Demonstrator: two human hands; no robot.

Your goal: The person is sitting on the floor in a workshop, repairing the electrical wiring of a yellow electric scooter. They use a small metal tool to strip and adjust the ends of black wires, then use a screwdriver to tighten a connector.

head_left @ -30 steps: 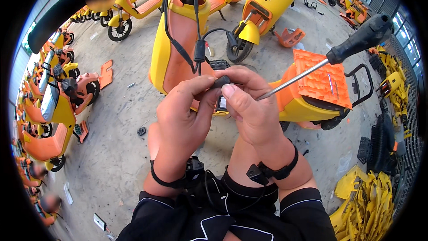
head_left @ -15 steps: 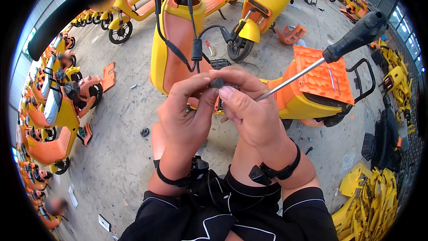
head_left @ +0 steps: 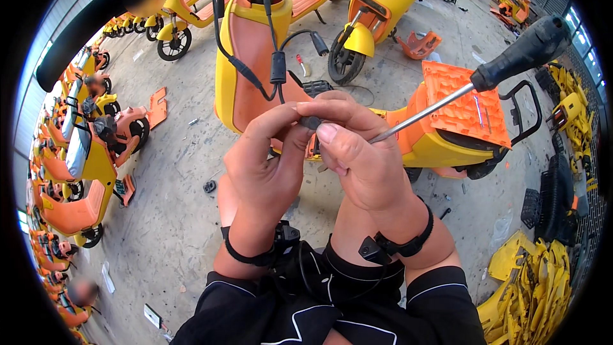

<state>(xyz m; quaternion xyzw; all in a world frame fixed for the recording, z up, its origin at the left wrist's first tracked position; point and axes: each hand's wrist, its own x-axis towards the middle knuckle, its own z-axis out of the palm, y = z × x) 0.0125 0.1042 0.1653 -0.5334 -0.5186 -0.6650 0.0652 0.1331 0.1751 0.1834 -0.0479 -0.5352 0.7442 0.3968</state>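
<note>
My left hand (head_left: 265,163) pinches a small dark round piece (head_left: 311,122) that looks like a plug or connector end; its exact kind does not show. From the other side, the thumb and fingers of my right hand (head_left: 370,166) press against the same piece. That hand also grips a screwdriver (head_left: 440,106), whose dark handle points up to the right and whose tip is hidden behind the fingers. Just beyond stands a yellow and orange scooter (head_left: 255,45). Black cables with connectors (head_left: 278,67) hang from its handlebar, above my hands.
An orange moulded panel (head_left: 466,105) lies on the scooter's rear with thin metal pieces on it. Other scooters (head_left: 80,201) stand in rows at left. Yellow panels (head_left: 533,291) are piled at right. Loose parts dot the concrete floor (head_left: 172,217).
The screwdriver handle has shifted slightly right, while its shaft stays in my right hand. Both hands keep their pinch on the dark round piece, which is turned slightly.
</note>
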